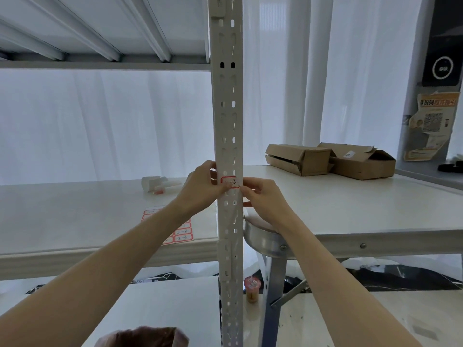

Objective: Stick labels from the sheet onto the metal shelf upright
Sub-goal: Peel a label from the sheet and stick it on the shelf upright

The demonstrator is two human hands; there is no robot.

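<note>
Our left hand [200, 187] and right hand [263, 196], fingers curled, pinch the label [231, 182] by its ends on the upright [226, 108]; we judge it limp, light.

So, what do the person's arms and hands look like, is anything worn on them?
Both forearms are bare, with no sleeves in view. The left hand and right hand wear no gloves; no watch, bracelet or ring shows.
</note>
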